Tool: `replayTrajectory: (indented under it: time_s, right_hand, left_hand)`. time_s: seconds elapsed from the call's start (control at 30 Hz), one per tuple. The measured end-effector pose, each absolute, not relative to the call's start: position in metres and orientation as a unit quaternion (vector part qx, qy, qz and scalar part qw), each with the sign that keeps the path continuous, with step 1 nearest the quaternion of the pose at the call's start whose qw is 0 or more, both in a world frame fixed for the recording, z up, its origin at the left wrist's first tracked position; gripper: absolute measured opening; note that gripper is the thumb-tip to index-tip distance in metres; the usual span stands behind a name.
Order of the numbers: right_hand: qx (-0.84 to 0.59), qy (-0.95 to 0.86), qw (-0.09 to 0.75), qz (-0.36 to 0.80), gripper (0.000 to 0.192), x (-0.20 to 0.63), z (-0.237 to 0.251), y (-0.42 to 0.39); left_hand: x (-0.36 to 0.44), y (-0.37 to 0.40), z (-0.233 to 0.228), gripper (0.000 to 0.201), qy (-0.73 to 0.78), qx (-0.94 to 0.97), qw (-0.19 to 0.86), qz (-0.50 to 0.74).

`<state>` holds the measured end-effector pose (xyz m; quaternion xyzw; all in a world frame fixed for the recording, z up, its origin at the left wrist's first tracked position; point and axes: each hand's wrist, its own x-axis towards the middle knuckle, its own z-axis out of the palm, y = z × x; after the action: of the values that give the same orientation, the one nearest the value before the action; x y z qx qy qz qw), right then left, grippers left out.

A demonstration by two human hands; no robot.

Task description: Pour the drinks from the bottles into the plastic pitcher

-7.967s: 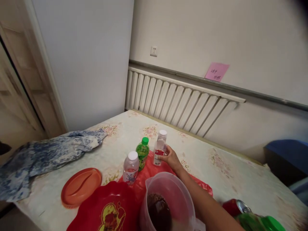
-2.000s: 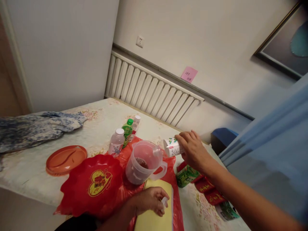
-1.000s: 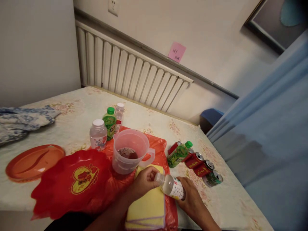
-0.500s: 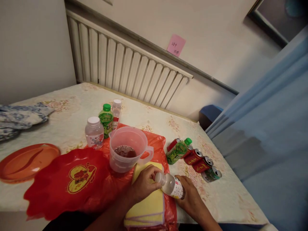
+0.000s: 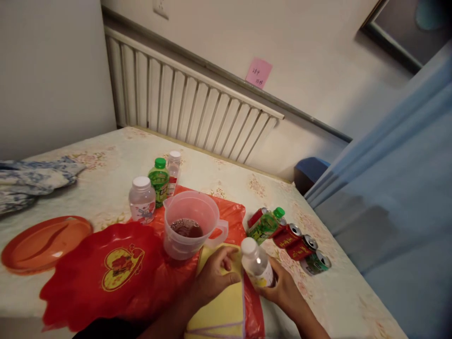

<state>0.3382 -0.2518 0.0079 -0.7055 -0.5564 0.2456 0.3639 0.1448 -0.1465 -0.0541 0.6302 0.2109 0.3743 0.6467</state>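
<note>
Bottle (image 5: 257,264) upright in right hand (image 5: 278,289) grip; left hand (image 5: 212,278) just beside.

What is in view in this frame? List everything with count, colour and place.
capped bottle: 1, clear with white cap, near table edge, in the right hand
yellow cloth: 1, under the left hand
jug: 1, clear, dark liquid inside, mid-table
red plastic sheet: 1, under the jug
red dish: 1, heart motif, left of the jug
orange lid: 1, far left
standing bottles: 3, two clear, one green, behind the jug
lying cans and bottle: red and green, right of the jug
blue-white cloth: 1, far left
pink note: 1, on the wall
left hand: on the cloth
right hand: gripping the bottle
</note>
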Motion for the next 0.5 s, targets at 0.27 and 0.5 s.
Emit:
replayTrajectory:
  time_s: [0.27,0.5]
  right_hand:
    - [-0.635,-0.501,0.513,0.286,0.049,0.326,0.029,-0.147]
    - [-0.526,-0.526,0.551,0.378,0.051,0.278,0.018,-0.009]
  left_hand:
    - [0.136,-0.154,-0.059,0.039,0.256,0.654,0.653,0.285]
    - [0.125,-0.15,-0.062,0.025,0.206,0.636,0.707,0.23]
